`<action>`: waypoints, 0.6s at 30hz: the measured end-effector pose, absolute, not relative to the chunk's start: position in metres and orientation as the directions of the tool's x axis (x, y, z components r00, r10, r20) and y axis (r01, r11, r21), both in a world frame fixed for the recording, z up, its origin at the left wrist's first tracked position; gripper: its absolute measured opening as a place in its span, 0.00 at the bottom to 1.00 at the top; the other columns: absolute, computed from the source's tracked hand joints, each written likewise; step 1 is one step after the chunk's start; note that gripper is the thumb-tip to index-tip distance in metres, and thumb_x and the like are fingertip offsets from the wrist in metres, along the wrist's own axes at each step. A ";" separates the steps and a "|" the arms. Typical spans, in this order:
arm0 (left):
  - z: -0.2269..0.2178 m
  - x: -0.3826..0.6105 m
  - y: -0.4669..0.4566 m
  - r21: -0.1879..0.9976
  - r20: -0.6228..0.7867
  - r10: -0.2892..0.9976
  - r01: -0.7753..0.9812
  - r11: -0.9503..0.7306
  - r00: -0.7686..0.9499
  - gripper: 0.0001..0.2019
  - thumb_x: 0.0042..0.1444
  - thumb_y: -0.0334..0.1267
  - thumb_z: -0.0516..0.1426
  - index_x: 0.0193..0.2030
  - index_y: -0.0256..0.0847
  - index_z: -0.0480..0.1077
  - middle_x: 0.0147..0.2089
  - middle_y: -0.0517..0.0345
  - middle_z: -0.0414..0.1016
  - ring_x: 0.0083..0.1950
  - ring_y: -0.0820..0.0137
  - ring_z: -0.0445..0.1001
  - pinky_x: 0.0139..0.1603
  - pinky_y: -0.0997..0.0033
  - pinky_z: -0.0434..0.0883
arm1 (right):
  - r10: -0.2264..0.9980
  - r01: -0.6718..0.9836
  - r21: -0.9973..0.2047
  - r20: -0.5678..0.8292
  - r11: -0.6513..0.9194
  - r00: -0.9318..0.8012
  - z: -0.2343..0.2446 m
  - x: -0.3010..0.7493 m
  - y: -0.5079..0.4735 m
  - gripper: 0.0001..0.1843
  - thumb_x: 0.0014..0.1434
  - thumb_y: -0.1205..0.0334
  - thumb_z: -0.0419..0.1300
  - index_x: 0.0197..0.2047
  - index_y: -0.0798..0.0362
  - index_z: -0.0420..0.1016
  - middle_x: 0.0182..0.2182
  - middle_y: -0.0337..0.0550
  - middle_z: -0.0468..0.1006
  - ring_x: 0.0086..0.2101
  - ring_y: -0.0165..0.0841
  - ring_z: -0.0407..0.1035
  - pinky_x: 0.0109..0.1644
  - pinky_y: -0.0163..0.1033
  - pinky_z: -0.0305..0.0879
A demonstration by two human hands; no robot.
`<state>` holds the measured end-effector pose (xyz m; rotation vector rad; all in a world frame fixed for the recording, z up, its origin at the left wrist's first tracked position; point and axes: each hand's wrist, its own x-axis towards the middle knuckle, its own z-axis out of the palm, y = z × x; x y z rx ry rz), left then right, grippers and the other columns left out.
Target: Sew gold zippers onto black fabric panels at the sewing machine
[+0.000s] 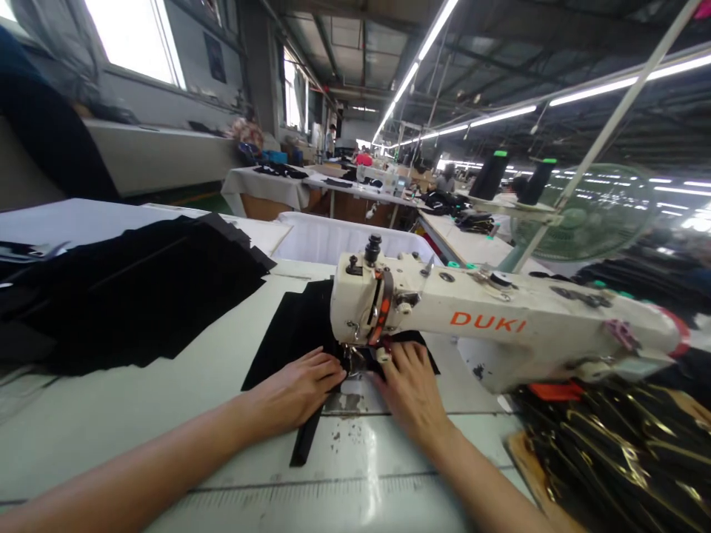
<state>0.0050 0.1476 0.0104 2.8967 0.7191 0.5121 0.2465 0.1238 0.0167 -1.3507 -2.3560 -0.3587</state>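
At the white sewing machine (500, 326), the person's two hands lie flat on a piece of black fabric (294, 326) spread on the pale table (167, 400). The left hand (297, 389) presses the cloth just left of the presser foot (355, 360), fingers open and stretched; the right hand (412, 389) rests just right of it, fingers also flat, gripping nothing. A stack of black cloth pieces (133, 296) lies well apart to the left, and dark bundles with gold trim (616, 444) sit at the right.

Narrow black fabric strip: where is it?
Head view, centre: narrow black fabric strip lies on the pale table, partly under the left hand, near the white sewing machine.
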 end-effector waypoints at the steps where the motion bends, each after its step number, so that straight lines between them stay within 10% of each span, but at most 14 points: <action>1: 0.011 0.005 0.147 0.189 0.295 0.479 0.441 -0.877 0.827 0.18 0.64 0.28 0.49 0.58 0.35 0.69 0.55 0.45 0.74 0.57 0.59 0.71 0.68 0.50 0.59 | 0.716 0.819 0.043 0.459 0.573 -0.525 0.015 0.247 0.122 0.10 0.64 0.68 0.60 0.49 0.55 0.73 0.46 0.52 0.75 0.46 0.46 0.66 0.53 0.54 0.60; 18: 0.006 0.003 0.159 0.208 0.313 0.445 0.397 -0.894 0.839 0.19 0.64 0.25 0.50 0.61 0.36 0.67 0.55 0.48 0.75 0.58 0.61 0.71 0.69 0.53 0.56 | 0.597 0.712 -0.028 0.569 0.701 -0.565 -0.012 0.233 0.131 0.12 0.68 0.68 0.54 0.52 0.54 0.74 0.43 0.47 0.78 0.42 0.40 0.72 0.47 0.44 0.70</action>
